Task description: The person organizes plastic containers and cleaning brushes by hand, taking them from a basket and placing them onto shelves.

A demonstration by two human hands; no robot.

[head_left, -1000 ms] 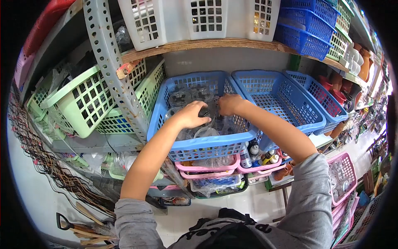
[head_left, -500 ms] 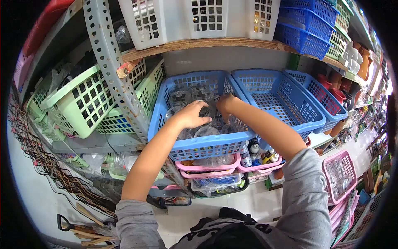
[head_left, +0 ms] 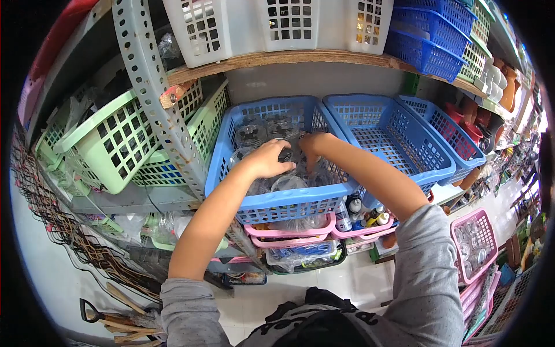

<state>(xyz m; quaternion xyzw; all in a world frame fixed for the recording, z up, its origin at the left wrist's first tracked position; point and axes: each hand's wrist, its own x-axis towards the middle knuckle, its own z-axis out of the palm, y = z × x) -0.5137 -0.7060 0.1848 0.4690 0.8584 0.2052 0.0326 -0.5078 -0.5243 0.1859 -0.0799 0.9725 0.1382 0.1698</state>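
Note:
Both hands are inside a blue plastic basket (head_left: 266, 199) that holds several clear round containers (head_left: 251, 135). My left hand (head_left: 270, 159) is open over them, its thumb and fingers curved and apart, close to a clear container (head_left: 289, 183) at the front. Beside it, my right hand (head_left: 314, 146) reaches down among the containers at the basket's right side. Its fingers point downward and look drawn together; their tips and whatever they grip are hard to make out against the clear plastic.
To the right stand a second blue basket (head_left: 393, 136) and a narrower one (head_left: 462, 156). A metal shelf post (head_left: 153, 87) rises at the left by green baskets (head_left: 110, 144). A wooden shelf edge (head_left: 289, 56) runs above; pink baskets (head_left: 295, 238) sit below.
My right hand has shifted very slightly within the basket. My left hand keeps nearly the same place and shape, and the containers look unmoved.

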